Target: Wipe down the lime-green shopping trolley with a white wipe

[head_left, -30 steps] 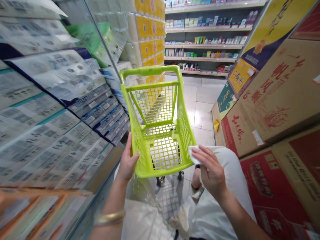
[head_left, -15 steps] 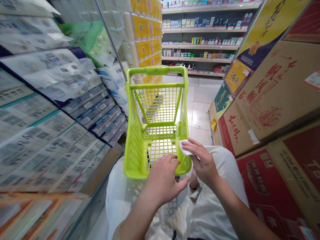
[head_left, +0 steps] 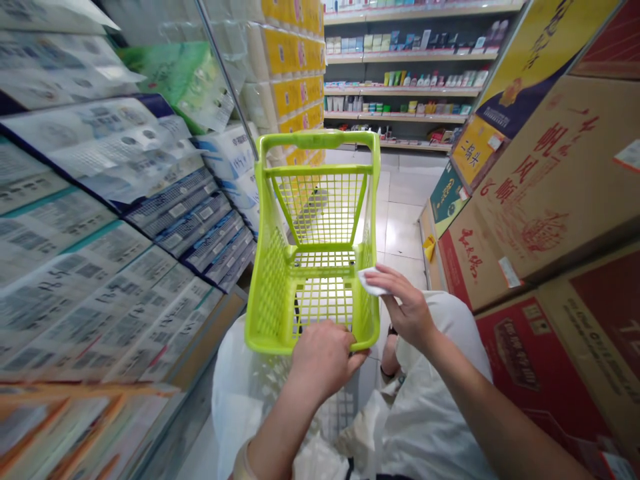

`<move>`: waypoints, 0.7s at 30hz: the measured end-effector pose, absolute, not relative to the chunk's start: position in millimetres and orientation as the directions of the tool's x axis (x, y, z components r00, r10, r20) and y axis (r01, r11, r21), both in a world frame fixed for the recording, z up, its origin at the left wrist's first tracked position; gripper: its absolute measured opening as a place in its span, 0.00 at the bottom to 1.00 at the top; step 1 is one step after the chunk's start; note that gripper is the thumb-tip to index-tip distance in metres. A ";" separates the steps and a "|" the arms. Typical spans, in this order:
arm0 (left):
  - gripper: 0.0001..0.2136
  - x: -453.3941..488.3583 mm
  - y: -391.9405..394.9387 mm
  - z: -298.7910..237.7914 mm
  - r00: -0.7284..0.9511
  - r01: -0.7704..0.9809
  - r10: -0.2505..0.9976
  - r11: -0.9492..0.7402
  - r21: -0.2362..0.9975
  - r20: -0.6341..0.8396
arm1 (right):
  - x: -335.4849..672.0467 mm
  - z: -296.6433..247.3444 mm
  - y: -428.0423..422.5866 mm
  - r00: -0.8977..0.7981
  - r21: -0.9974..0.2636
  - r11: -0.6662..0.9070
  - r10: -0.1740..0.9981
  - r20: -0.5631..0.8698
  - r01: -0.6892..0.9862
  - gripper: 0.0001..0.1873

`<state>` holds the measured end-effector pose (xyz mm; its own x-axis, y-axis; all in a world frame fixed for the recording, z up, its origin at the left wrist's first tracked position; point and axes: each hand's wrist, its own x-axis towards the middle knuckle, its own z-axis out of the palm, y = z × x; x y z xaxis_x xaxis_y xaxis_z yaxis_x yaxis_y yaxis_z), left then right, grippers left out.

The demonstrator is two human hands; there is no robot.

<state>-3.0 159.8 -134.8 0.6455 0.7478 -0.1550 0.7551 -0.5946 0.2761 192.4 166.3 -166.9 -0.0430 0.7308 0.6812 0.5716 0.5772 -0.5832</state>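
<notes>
A lime-green plastic shopping basket (head_left: pixel 273 293) with mesh walls and a raised handle stands in front of my knees, and its mesh floor shows nothing lying in it. My left hand (head_left: pixel 324 360) is closed over the basket's near rim, thumb on the outside and fingertips out of sight inside. In my right hand (head_left: pixel 407 307) a folded white cloth or tissue (head_left: pixel 373 281) is pinched under the fingers and pressed at the basket's right rim. Which of the two materials it is, I cannot tell.
Packaged paper goods (head_left: pixel 90 280) are stacked along the left. Yellow-labelled tissue packs (head_left: pixel 287 87) rise behind the basket. Printed cartons (head_left: pixel 545 200) line the right side closely. Shelves of bottles and boxes (head_left: pixel 400 90) stand at the back, beyond a tiled floor (head_left: pixel 400 227).
My left hand has come down from above the near rim and closed on it. My right hand has moved slightly up along the right rim with the white cloth. The basket has shifted a little.
</notes>
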 end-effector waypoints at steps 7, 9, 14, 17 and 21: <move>0.13 -11.0 159.7 -136.9 0.649 0.758 0.742 -0.608 0.236 -0.172 | 181.4 -173.4 117.7 -0.391 -0.474 0.714 0.688 0.611 0.515 0.17; 0.12 -12.6 159.9 -137.0 0.657 0.750 0.734 -0.616 0.243 -0.169 | 181.2 -177.7 113.0 -0.433 -0.434 0.740 0.660 0.613 0.513 0.17; 0.14 -13.2 160.9 -135.3 0.674 0.735 0.721 -0.634 0.242 -0.157 | 198.4 -170.4 169.2 -0.329 -0.424 0.727 0.646 0.689 0.540 0.15; 0.13 -14.4 161.3 -134.7 0.681 0.728 0.715 -0.637 0.256 -0.157 | 202.2 -162.3 192.0 -0.240 -0.477 0.677 0.684 0.689 0.561 0.14; 0.14 -18.8 161.6 -134.8 0.664 0.745 0.729 -0.626 0.232 -0.168 | 189.6 -166.4 161.2 -0.364 -0.439 0.727 0.661 0.656 0.528 0.14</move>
<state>-18.8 161.6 -134.8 0.6642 0.7285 -0.1676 0.7447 -0.6256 0.2324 189.6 161.2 -166.4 -0.3641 0.6608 0.6563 0.5281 0.7269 -0.4390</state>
